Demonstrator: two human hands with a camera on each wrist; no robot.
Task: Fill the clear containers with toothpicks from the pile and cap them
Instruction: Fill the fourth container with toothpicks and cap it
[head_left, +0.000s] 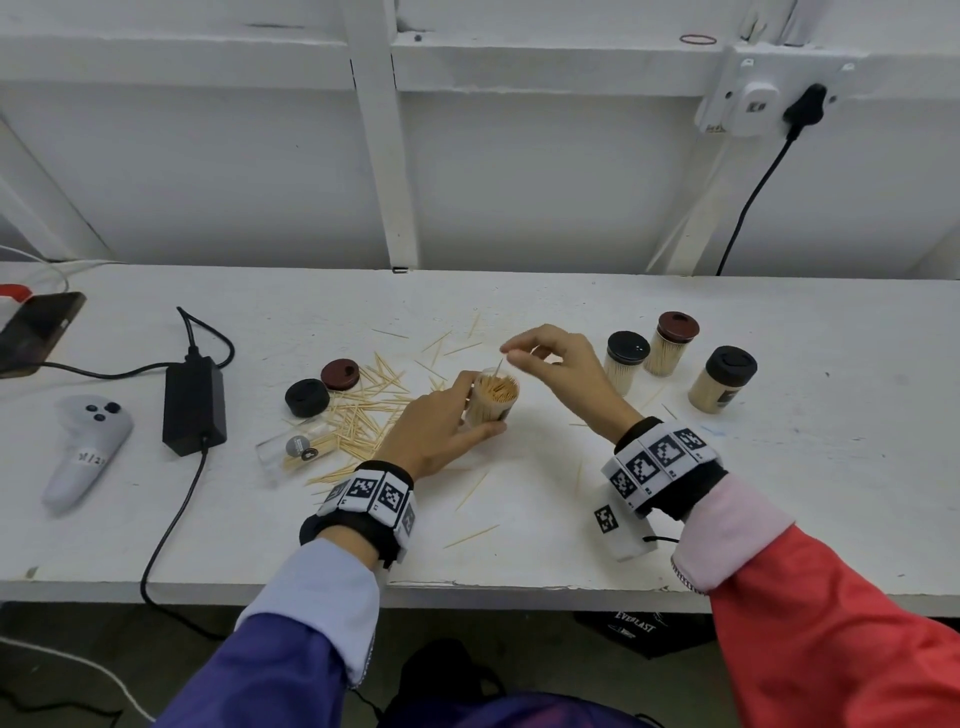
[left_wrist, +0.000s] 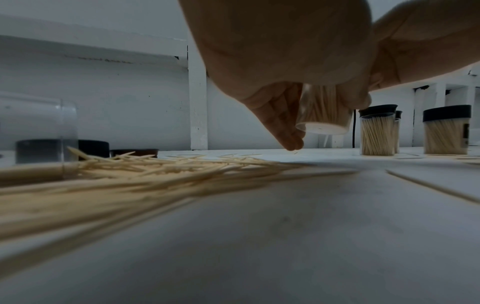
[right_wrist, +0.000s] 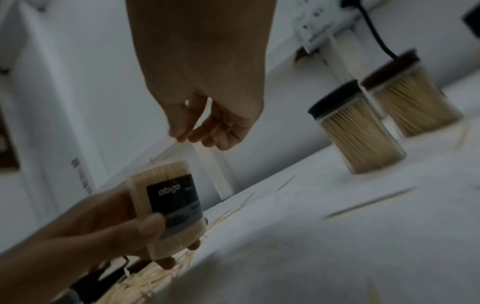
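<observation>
Left hand wraps clear plastic container, uncapped, packed with thin wooden toothpicks, lifted off white table. Right hand pinches single toothpick above rim. Label text blurred.

White table carries toothpick pile, 3 capped containers (right).
</observation>
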